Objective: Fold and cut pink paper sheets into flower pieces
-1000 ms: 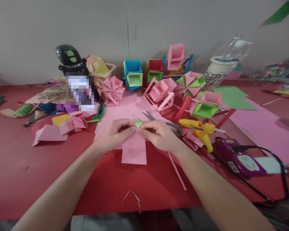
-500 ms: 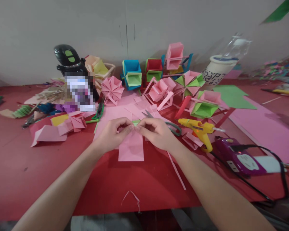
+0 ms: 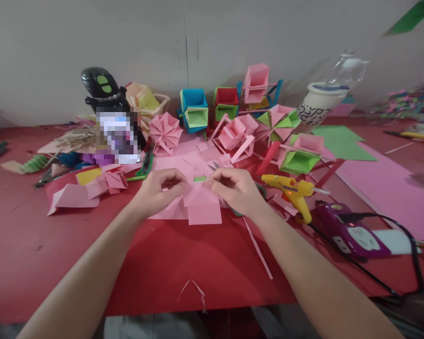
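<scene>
The left hand point(image 3: 162, 190) and right hand point(image 3: 235, 189) each pinch an edge of the pink paper point(image 3: 204, 200) between them; uneven pulling could crease it crookedly, and the scissors point(image 3: 216, 165) at its one o'clock might snag it.

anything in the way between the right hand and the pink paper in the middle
Nothing visible: the right hand has its fingertips at the right edge of the pink paper. The scissors lie partly hidden by that hand, not between the two.
</scene>
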Available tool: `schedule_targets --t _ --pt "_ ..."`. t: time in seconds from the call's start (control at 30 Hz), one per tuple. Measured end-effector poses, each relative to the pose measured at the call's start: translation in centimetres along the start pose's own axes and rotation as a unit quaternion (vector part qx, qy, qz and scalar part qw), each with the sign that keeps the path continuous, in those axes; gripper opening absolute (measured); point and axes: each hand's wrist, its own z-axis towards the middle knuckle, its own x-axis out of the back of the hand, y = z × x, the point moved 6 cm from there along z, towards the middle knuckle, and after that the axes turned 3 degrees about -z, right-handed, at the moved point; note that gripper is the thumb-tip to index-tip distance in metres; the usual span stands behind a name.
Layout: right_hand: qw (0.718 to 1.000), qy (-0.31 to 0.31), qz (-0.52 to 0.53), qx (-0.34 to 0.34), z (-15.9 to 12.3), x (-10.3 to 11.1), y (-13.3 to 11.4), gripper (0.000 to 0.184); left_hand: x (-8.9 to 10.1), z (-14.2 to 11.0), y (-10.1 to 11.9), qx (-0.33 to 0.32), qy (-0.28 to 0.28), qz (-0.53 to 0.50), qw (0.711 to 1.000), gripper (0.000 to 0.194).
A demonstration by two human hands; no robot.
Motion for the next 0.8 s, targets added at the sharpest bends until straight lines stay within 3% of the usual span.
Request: schedule_targets --t 0.3,0.5,0.8 --pt "0.998 -0.054 -0.016 -0.002 -0.2 -1.1 -0.3 0.006 -1.6 -0.3 0.7 -0.016 -0.027 0.033 0.999 0.011" --pt "0.997 -0.072 -0.004 -0.006 -0.3 -1.8 -0.1 0.007 -2.6 -0.6 0.7 -0.006 -0.017 0.033 0.999 0.009" --pt "0.997 -0.064 -0.031 -0.014 -0.2 -1.2 0.0 0.004 -1.3 -0.4 0.6 -0.012 -0.004 0.049 0.999 0.009"
